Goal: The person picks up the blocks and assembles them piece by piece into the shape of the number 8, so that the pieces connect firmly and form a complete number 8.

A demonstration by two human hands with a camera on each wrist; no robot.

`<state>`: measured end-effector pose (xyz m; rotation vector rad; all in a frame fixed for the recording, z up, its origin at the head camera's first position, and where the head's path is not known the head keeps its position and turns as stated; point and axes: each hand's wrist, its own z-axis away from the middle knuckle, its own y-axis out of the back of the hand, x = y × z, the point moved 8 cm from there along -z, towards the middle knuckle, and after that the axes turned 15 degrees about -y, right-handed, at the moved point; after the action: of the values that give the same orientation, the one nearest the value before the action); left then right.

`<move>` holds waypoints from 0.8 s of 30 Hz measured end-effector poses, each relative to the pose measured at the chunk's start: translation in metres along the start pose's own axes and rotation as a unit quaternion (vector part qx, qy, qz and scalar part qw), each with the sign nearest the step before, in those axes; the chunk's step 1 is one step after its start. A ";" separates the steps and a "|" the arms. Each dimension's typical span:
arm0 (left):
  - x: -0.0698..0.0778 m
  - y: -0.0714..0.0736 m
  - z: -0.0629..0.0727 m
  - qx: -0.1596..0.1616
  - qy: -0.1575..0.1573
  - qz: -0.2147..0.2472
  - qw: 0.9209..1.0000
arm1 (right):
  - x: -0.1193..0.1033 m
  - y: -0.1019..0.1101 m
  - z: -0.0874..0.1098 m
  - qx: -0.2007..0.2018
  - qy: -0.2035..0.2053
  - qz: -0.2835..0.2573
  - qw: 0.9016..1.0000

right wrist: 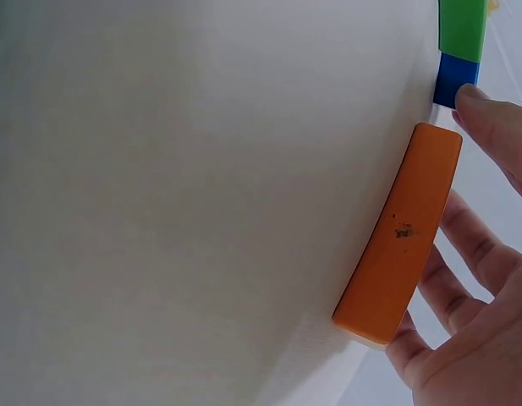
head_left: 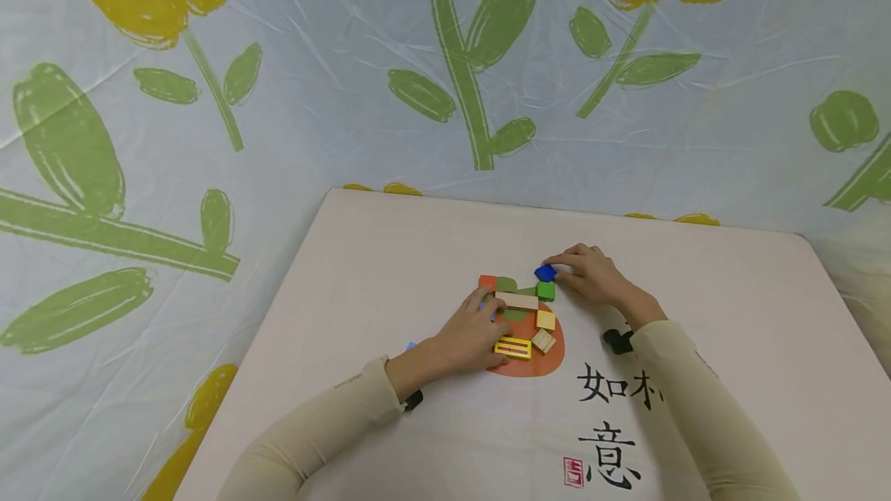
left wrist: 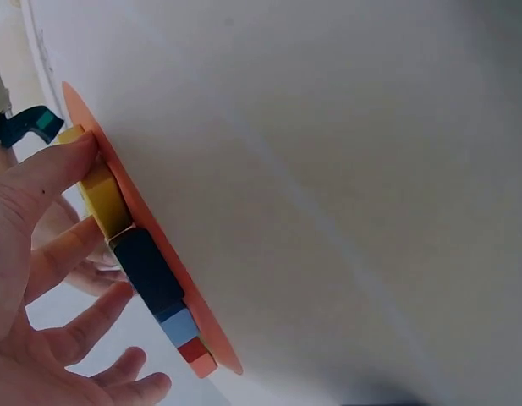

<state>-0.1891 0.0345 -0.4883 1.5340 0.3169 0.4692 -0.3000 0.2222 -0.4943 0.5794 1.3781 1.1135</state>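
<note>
In the head view my left hand (head_left: pixel 469 335) pinches a yellow block with red stripes (head_left: pixel 513 348) between thumb and forefinger. Its other fingers spread loosely beside a dark blue block (left wrist: pixel 148 268) in the left wrist view. Farther back, my right hand (head_left: pixel 590 273) pinches a small blue block (head_left: pixel 546 273) right at a green block (head_left: pixel 545 291). An orange block (right wrist: pixel 400 237) lies close to the right fingers in the right wrist view; the hand hides it from the head view. The blocks form a curved row along an orange printed shape (head_left: pixel 555 358).
A pale wooden block (head_left: pixel 517 301), a yellow cube (head_left: pixel 546 320) and a tilted wooden block (head_left: pixel 543 341) lie between the hands. A red block (head_left: pixel 487 282) stands at the row's left. The tablecloth (head_left: pixel 390 253) carries black characters (head_left: pixel 608 454). Flowered fabric (head_left: pixel 334 99) hangs behind.
</note>
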 end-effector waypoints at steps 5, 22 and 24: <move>-0.006 0.013 0.012 0.055 -0.005 0.055 0.997 | 0.001 -0.002 -0.001 0.002 0.003 0.001 1.000; -0.070 0.028 0.126 0.200 0.047 0.293 0.934 | 0.000 0.001 0.001 0.012 0.019 0.000 1.000; -0.074 0.024 0.136 0.192 0.051 0.307 0.931 | 0.000 0.002 0.001 0.012 0.018 -0.001 1.000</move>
<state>-0.1901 -0.1208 -0.4686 1.9951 -0.0085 1.0281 -0.2992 0.2234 -0.4926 0.5782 1.4236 1.1119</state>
